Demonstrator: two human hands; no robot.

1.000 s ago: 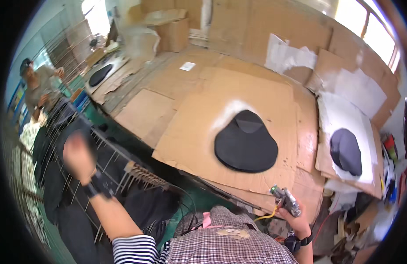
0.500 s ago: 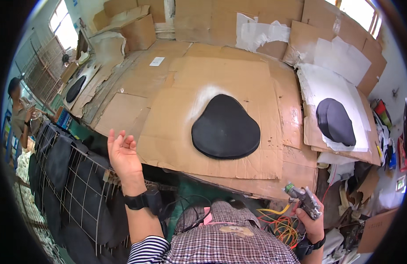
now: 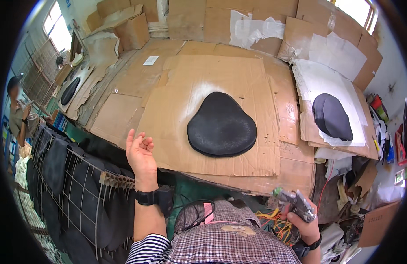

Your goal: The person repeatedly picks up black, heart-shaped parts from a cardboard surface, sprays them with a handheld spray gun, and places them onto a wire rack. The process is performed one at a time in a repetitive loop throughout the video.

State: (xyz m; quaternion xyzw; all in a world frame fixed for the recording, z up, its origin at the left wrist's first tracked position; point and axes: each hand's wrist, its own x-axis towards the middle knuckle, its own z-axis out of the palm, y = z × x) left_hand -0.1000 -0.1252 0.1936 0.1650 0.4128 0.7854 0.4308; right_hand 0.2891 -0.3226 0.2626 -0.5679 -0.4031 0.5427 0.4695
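Observation:
A black, rounded three-lobed cushion pad (image 3: 221, 125) lies on a cardboard sheet (image 3: 168, 149) in the middle of the bench. Its top looks lightly speckled. Left of it, my left hand (image 3: 142, 154) hovers by the sheet's near edge, palm up, fingers loosely bent and holding nothing. At the lower right my right hand (image 3: 304, 222) grips a metal spray gun (image 3: 297, 205) with a greenish tip, slightly blurred, beyond the bench's front edge. A yellow hose (image 3: 268, 215) hangs beneath the gun.
Another black pad (image 3: 332, 116) rests on white paper at the right; a third (image 3: 70, 91) lies far left. A wire rack (image 3: 75, 193) with several dark pads stands at lower left. Behind it is a person (image 3: 16, 112). Cardboard walls (image 3: 186, 20) back the bench.
My left hand has moved right, nearer the pad. The spray gun has shifted slightly left and down. The pad's top shows speckles where it looked smoother before.

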